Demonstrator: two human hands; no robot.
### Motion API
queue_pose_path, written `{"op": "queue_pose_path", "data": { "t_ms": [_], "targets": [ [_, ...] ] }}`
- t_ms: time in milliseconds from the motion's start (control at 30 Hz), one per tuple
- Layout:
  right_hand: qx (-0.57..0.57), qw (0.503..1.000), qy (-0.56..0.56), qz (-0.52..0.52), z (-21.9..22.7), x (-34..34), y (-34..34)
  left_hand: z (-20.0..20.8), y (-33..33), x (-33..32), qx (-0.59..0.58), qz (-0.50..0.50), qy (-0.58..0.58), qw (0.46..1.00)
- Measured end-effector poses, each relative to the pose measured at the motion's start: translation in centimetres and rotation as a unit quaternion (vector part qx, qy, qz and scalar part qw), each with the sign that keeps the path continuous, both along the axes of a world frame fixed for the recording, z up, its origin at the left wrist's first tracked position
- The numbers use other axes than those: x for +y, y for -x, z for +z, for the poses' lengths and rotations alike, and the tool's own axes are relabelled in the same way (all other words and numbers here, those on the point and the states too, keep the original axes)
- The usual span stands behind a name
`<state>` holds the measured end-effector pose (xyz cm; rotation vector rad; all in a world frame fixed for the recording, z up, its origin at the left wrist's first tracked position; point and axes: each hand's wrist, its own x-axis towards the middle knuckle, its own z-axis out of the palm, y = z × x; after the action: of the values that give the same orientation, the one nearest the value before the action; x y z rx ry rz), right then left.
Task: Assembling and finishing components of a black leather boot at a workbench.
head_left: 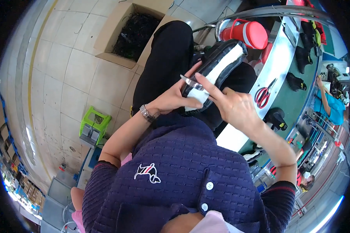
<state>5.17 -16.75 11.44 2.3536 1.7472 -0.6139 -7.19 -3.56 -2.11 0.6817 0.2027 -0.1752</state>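
A black shoe upper (213, 62) lies across my lap with its white underside (225, 64) turned up and its far end pointing up to the right. My left hand (175, 96) grips the near end, thumb over the white part and fingers along the left side. Across the white strip lies a short, shiny metal blade-like tool (191, 82). My right hand (233, 105) is closed on this tool, its index finger stretched along it. The tool's handle is hidden under the fingers, and its exact kind cannot be made out.
Red-handled scissors (263, 96) rest on the white ledge (237, 136) at right. Beyond it, a green conveyor belt (286, 99) carries several black shoes. A red-lidded jug (252, 35) stands at the ledge's far end. An open cardboard box (105, 48) and green stool (99, 120) are left.
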Motion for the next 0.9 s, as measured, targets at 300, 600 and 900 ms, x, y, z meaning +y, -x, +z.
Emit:
{"op": "queue_pose_path", "data": {
  "t_ms": [300, 600, 900],
  "targets": [
    [-0.03, 0.999, 0.039, 0.02, 0.3, 0.4, 0.5, 0.1, 0.1, 1.6, -0.055, -0.053, 0.012, 0.997],
    [0.012, 0.998, -0.024, -0.063, -0.5, -0.9, 0.3, -0.4, 1.5, -0.3, 0.068, 0.006, 0.075, 0.995],
    [0.087, 0.988, -0.126, -0.005, -1.2, -1.6, 1.8, -0.1, 1.2, -0.4, -0.015, 0.017, -0.103, 0.994]
  ]
}}
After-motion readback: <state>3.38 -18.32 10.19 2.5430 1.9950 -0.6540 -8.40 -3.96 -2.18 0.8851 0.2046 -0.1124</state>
